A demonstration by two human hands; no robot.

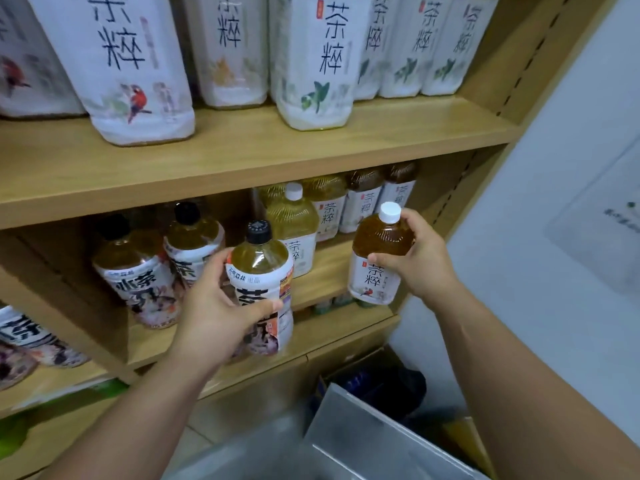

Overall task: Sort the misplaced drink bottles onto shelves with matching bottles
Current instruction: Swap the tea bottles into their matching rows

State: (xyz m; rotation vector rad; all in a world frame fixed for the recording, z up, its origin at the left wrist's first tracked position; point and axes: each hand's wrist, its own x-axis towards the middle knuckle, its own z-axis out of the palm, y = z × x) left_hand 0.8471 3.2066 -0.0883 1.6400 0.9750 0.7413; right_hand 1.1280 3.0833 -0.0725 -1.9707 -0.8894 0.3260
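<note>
While both hands are up at the middle shelf (329,278), each one has a bottle. Left hand (214,306): fingers and thumb wrapped round the label of a black-capped bottle (259,268) with pale yellow-green drink and a busy printed label. It's roughly upright with its base right at the shelf's front edge; can't tell if it rests on the board or is lifted. Right hand (419,261): thumb up near the cap, fingers curled round the upper body of a white-capped bottle (377,268) with amber drink and a plain white label with a small red bird. It's near upright, held in front of the shelf's right end. The two held bottles are apart, with bare shelf showing between them. Same shelf, left side: two shelved black-capped bottles (138,268) with the same busy label, just behind and left of the left hand. Back right: back-row bottles (301,220) with the plain white label, one white cap visible, matching the one in the right hand. Upper shelf (242,157) carries large bottles (311,57) in the same script, some with a red bird, some with green leaves. Below right: an open cardboard box (381,372) and a grey metal surface (363,438). White wall (536,289) on the right with a blurred sheet (609,220) on it.
</note>
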